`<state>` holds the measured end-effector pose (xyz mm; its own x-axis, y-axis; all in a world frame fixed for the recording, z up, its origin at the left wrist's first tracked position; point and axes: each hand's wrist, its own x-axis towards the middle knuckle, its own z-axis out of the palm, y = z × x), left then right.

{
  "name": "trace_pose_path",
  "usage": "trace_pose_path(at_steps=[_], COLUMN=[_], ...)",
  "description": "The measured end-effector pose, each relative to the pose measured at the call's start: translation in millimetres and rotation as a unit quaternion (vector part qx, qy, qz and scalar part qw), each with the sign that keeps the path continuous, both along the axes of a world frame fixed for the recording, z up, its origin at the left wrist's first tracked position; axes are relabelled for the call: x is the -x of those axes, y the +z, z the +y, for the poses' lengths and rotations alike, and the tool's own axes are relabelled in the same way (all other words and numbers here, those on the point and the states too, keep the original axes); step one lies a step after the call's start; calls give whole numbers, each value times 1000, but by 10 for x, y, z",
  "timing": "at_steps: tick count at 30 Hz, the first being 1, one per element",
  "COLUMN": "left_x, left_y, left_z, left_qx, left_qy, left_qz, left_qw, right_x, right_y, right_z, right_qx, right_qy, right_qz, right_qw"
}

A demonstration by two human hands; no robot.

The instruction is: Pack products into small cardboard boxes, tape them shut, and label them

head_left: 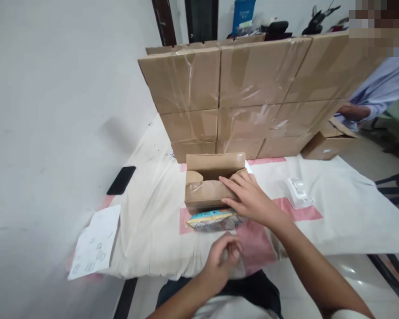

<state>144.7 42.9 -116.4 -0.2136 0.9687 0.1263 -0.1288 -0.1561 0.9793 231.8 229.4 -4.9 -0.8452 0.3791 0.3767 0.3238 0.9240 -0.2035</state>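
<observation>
A small cardboard box (211,190) stands on the table in front of me, its lid flap raised at the back and a rounded side flap visible inside at the left. My right hand (248,195) grips its right side, with the index finger and thumb reaching over the front panel. Whatever lies inside is in shadow. Against the front of the box lies a colourful plastic packet (214,220), blue and yellow along the top with a see-through lower part. Nearer to me, my left hand (221,257) hovers by the table's front edge, fingers curled towards the thumb; I see nothing in it.
Taped cardboard boxes (249,88) form a stacked wall behind. A white tape dispenser (298,193) sits to the right. On the left are a black phone (121,180) and a paper with drawings (96,241). Another person's hand (354,112) is beside an open carton (329,139).
</observation>
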Motion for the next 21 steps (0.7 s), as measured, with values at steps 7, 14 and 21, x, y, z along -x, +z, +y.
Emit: trace_pose_path(at_steps=[7, 14, 21], left_x=[736, 963, 1017], left_y=[462, 311, 972], left_z=[86, -7, -306], left_qx=[-55, -38, 17], left_qy=[45, 36, -230], left_qz=[640, 728, 586], left_qw=[765, 683, 777], right_x=[-185, -250, -226], right_y=[-289, -587, -746], right_z=[-391, -563, -429], right_qx=[-97, -44, -5], right_qy=[-78, -85, -67], right_qz=[197, 243, 285], right_qw=[972, 965, 956])
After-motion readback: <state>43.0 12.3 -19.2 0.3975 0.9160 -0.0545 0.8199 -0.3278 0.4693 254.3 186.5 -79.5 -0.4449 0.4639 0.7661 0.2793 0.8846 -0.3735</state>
